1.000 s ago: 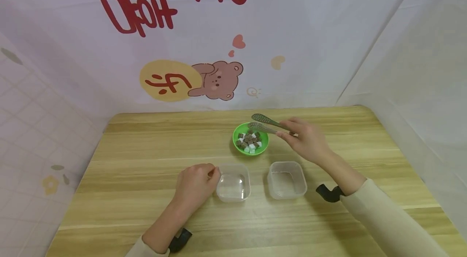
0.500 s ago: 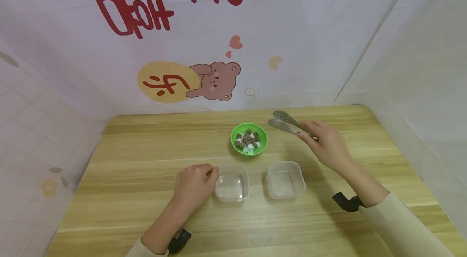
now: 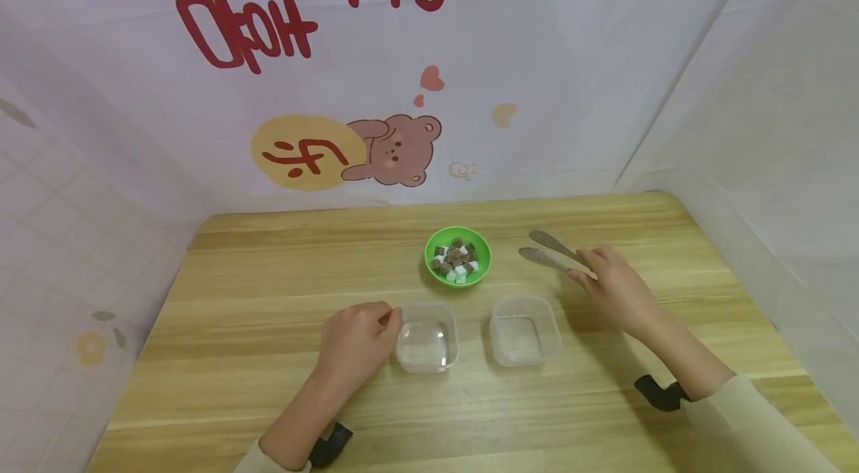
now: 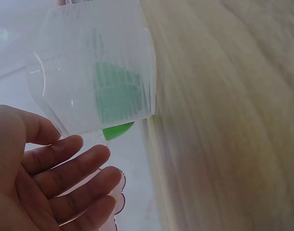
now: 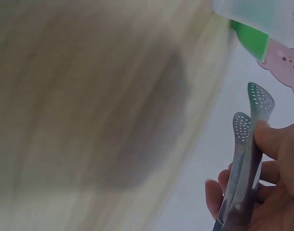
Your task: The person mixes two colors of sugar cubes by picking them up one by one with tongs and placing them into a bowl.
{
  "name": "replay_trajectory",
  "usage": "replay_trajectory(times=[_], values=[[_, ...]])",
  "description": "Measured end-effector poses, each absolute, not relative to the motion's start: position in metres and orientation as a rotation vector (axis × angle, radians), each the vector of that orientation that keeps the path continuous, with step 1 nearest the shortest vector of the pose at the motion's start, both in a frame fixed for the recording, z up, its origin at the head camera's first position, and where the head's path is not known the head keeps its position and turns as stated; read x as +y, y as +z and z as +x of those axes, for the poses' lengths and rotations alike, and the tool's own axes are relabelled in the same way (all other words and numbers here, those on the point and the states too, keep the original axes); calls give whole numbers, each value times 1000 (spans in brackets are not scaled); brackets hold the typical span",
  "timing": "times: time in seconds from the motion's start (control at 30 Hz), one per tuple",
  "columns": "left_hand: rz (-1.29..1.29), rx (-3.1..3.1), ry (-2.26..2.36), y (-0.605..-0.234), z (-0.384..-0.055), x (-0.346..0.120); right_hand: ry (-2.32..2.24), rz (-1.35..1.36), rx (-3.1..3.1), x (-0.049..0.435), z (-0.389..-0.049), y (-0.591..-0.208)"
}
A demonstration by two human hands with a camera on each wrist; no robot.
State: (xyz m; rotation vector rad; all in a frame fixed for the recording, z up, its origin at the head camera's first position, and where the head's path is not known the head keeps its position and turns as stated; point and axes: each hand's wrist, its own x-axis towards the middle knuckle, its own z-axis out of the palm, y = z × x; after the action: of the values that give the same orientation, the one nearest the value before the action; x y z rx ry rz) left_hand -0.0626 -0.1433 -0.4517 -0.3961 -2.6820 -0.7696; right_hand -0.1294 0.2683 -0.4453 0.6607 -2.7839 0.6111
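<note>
My left hand (image 3: 359, 339) is at the left clear plastic container (image 3: 427, 339), which stands on the table. In the left wrist view the thumb and index finger (image 4: 65, 147) pinch the container's rim at a corner, the other fingers loosely spread. My right hand (image 3: 617, 290) holds metal tongs (image 3: 546, 258) to the right of the green bowl, their perforated tips apart with nothing between them. Brown and white cubes (image 3: 456, 258) fill the green bowl (image 3: 429, 264) behind the containers. A second clear container (image 3: 526, 331) stands to the right of the first, with no cubes in it.
The wood-grain table (image 3: 268, 264) ends at a white cloth backdrop (image 3: 550, 48) printed with a bear and red characters. White cloth also hangs at both sides. A black curved piece (image 3: 661, 392) is at each wrist.
My right hand has carried the tongs away from over the green bowl, to the right and toward me. My left hand keeps its place at the left container.
</note>
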Motion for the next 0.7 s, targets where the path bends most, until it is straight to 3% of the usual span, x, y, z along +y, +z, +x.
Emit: replay_trajectory(times=[0.7], values=[[-399, -2683, -760, -455, -64, -145, 492, 654, -2925, 288, -128, -469]])
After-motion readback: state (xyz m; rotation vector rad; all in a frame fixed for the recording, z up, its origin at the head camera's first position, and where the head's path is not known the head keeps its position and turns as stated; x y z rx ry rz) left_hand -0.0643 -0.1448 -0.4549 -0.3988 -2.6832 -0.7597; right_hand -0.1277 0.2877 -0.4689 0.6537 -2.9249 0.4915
